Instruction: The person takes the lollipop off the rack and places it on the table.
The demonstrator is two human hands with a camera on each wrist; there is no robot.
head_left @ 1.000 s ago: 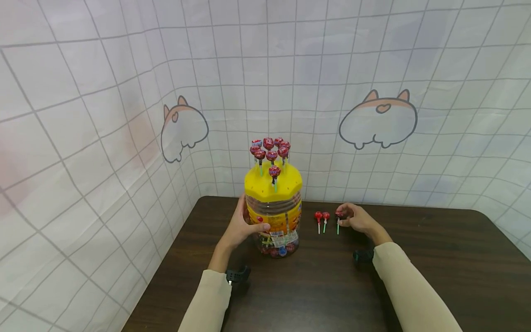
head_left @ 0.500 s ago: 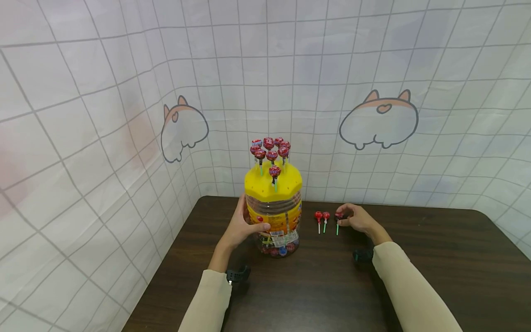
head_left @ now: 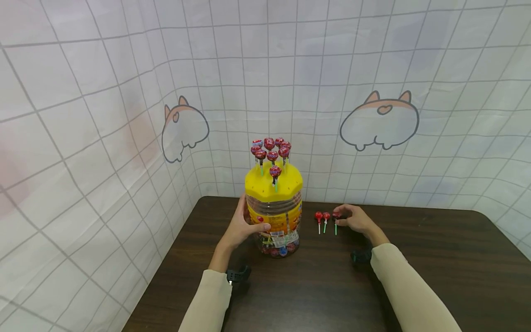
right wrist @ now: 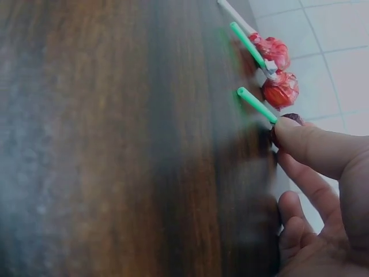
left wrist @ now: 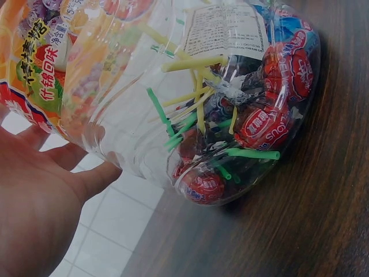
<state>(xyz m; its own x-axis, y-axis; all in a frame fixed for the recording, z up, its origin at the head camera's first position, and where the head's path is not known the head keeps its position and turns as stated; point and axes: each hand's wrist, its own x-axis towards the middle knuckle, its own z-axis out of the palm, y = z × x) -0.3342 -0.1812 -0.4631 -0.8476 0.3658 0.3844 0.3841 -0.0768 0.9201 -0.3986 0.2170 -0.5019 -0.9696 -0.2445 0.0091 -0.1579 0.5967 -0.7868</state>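
A large clear jar (head_left: 286,220) with a yellow lid (head_left: 290,184) stands upright on the table. My left hand (head_left: 239,229) grips its left side, thumb across the front label, other fingers going behind. Several lollipops (head_left: 274,172) stick up from the lid. Loose lollipops (left wrist: 265,127) with green and yellow sticks show through the jar's bottom in the left wrist view. My right hand (head_left: 356,218) pinches the dark-wrapped head of a lollipop between thumb and finger, its green stick (right wrist: 257,105) pointing toward me. Left of it lie two red lollipops (head_left: 318,216), one white-sticked, one green-sticked.
The dark wooden table (head_left: 290,295) has its far edge close behind the jar and the lollipops. Behind it hangs a white gridded curtain (head_left: 315,115) with cartoon animal prints. Dark bands (head_left: 238,275) are strapped at the wrists.
My right hand has slid slightly left with the pinched lollipop, bringing it closer to the two red ones. The left hand and the jar have stayed put.
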